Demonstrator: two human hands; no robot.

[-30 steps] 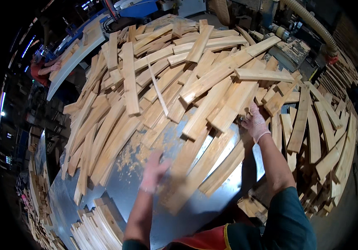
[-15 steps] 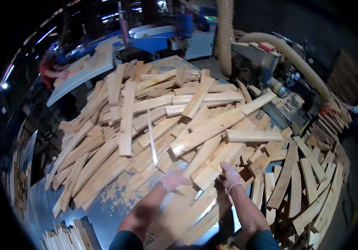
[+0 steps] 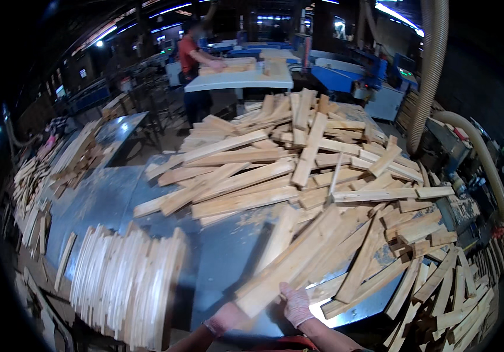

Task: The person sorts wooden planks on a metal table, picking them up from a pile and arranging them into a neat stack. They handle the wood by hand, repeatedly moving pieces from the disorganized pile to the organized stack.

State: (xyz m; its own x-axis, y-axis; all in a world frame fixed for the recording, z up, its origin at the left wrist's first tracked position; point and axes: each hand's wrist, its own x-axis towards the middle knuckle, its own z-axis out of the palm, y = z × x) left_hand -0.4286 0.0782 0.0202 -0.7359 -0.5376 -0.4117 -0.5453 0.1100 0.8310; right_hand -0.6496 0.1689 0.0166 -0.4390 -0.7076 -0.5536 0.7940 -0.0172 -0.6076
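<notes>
My left hand (image 3: 226, 318), in a pale pinkish glove, is closed at the near left end of a long, light wooden board (image 3: 290, 262), its fingers partly hidden by the board. My right hand (image 3: 296, 305), gloved alike, grips the right edge near the same end, with its thumb up. The board slants away from me to the far right, over the near edge of a big loose pile of wooden boards (image 3: 246, 155). Another board (image 3: 280, 237) lies just left of it, at a steeper slant.
A tight row of upright-edged boards (image 3: 126, 281) stands on the metal table (image 3: 214, 258) at left. More boards (image 3: 433, 299) are heaped at right. Farther off, a person in red (image 3: 190, 56) works at a white table (image 3: 246, 81). A ribbed hose (image 3: 430, 76) hangs at back right.
The view has swung left, bringing the row of boards and the person more fully into sight. My hands have come closer together on the board's near end.
</notes>
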